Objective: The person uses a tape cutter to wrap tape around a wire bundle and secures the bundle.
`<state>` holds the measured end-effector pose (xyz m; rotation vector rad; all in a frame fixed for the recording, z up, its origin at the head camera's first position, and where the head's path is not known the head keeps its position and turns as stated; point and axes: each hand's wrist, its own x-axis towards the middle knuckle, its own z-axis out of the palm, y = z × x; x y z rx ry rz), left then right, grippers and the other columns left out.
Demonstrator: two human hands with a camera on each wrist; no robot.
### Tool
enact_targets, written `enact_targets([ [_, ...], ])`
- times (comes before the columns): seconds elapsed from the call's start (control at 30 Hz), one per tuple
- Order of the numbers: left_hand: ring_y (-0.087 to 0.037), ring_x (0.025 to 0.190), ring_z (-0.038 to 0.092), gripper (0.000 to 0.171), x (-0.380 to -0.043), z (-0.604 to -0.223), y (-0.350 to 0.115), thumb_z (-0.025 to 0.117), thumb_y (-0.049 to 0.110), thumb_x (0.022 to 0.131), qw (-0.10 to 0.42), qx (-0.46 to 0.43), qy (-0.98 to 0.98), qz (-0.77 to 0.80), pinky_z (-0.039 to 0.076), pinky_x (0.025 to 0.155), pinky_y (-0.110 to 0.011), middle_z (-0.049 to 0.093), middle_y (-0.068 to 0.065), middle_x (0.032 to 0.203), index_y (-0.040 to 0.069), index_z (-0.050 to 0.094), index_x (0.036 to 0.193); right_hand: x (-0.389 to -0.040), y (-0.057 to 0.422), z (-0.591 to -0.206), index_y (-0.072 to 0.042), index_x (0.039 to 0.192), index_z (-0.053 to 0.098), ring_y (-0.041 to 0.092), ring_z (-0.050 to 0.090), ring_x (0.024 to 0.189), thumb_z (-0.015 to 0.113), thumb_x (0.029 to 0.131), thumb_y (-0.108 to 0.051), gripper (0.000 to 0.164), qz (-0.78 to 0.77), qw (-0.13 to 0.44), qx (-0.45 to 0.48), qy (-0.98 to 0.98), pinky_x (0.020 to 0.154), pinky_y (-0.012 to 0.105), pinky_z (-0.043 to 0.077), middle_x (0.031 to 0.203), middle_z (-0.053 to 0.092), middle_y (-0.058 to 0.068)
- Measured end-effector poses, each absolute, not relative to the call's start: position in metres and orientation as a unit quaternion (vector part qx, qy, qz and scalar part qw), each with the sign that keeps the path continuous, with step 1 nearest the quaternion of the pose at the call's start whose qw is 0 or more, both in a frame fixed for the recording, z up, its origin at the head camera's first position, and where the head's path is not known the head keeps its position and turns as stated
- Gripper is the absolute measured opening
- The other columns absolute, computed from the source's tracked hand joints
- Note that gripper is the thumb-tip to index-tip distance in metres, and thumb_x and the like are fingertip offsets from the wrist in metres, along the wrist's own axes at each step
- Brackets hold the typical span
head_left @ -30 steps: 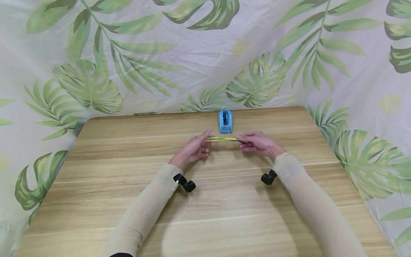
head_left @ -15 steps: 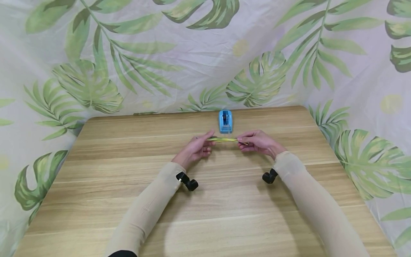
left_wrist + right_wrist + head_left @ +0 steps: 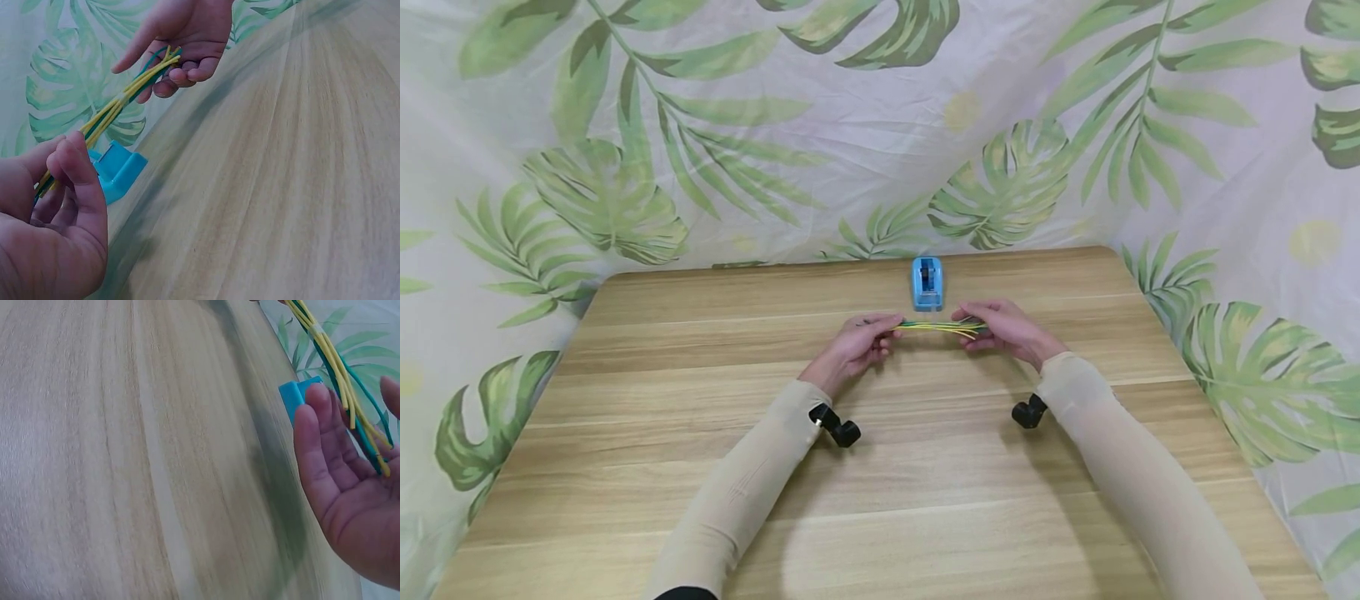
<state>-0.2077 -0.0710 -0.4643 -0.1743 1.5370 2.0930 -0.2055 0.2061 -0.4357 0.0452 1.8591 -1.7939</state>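
Observation:
A thin bundle of yellow and green wires (image 3: 934, 327) stretches between the two hands above the table. My left hand (image 3: 856, 346) pinches its left end between thumb and fingers. A pale band (image 3: 127, 97) circles the bundle partway along, in the left wrist view. My right hand (image 3: 1006, 329) is under the other end, fingers loosely bent and thumb apart from the wires. In the right wrist view the loose wire ends (image 3: 369, 434) fan out over its fingers and palm. Just beyond the bundle stands a blue tape dispenser (image 3: 927, 285).
The wooden table (image 3: 925, 500) stretches out under both arms. Its far edge meets a leaf-patterned cloth (image 3: 865, 167) that hangs behind and on the sides. Black camera mounts (image 3: 837, 427) jut from both wrists.
My right hand has loosened from its pinch on the wires, its thumb lifting away, and the right ends have spread apart. The left thumb has come down onto the bundle.

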Motion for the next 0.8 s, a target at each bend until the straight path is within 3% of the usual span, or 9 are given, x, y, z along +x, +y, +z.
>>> enact_targets([
  [0.1, -0.007, 0.059, 0.048, 0.029, -0.208, -0.465, -0.072, 0.066, 0.016, 0.099, 0.264, -0.056, 0.567, 0.778, 0.044, 0.051, -0.017, 0.067, -0.005, 0.081, -0.003, 0.065, 0.122, -0.206, 0.206, -0.437, 0.008, 0.14, 0.049, 0.026, 0.07, 0.091, 0.047, 0.107, -0.041, 0.059, -0.679, 0.267, 0.033, 0.683, 0.083, 0.035, 0.059, 0.11, 0.065, 0.014],
  [0.27, -0.007, 0.059, 0.048, 0.031, -0.207, -0.465, -0.073, 0.066, 0.013, 0.099, 0.253, -0.051, 0.564, 0.784, 0.046, 0.051, -0.017, 0.068, -0.006, 0.082, -0.005, 0.064, 0.125, -0.204, 0.206, -0.442, 0.005, 0.147, 0.041, 0.027, 0.069, 0.089, 0.042, 0.103, -0.059, 0.077, -0.739, 0.284, 0.093, 0.604, 0.085, 0.038, 0.059, 0.103, 0.066, 0.017],
  [0.37, -0.007, 0.059, 0.05, 0.026, -0.207, -0.466, -0.072, 0.066, 0.013, 0.099, 0.245, -0.052, 0.561, 0.789, 0.047, 0.051, -0.017, 0.069, -0.007, 0.081, -0.002, 0.067, 0.12, -0.202, 0.205, -0.445, 0.004, 0.142, 0.044, 0.025, 0.067, 0.086, 0.036, 0.099, -0.07, 0.086, -0.776, 0.303, 0.134, 0.537, 0.083, 0.037, 0.058, 0.1, 0.066, 0.017],
  [0.57, -0.007, 0.061, 0.052, 0.025, -0.208, -0.466, -0.072, 0.066, 0.01, 0.098, 0.235, -0.049, 0.557, 0.795, 0.049, 0.053, -0.018, 0.071, -0.006, 0.081, -0.001, 0.07, 0.12, -0.199, 0.2, -0.449, -0.001, 0.118, 0.049, 0.024, 0.063, 0.083, 0.034, 0.095, -0.076, 0.08, -0.81, 0.319, 0.172, 0.462, 0.079, 0.034, 0.056, 0.096, 0.066, 0.015],
  [0.8, -0.007, 0.062, 0.054, 0.025, -0.207, -0.465, -0.073, 0.067, 0.008, 0.098, 0.23, -0.044, 0.562, 0.793, 0.05, 0.054, -0.018, 0.071, -0.006, 0.082, -0.001, 0.07, 0.12, -0.198, 0.196, -0.449, 0.002, 0.116, 0.05, 0.022, 0.067, 0.077, 0.048, 0.093, -0.072, 0.077, -0.838, 0.303, 0.2, 0.407, 0.079, 0.033, 0.058, 0.093, 0.068, 0.015],
])
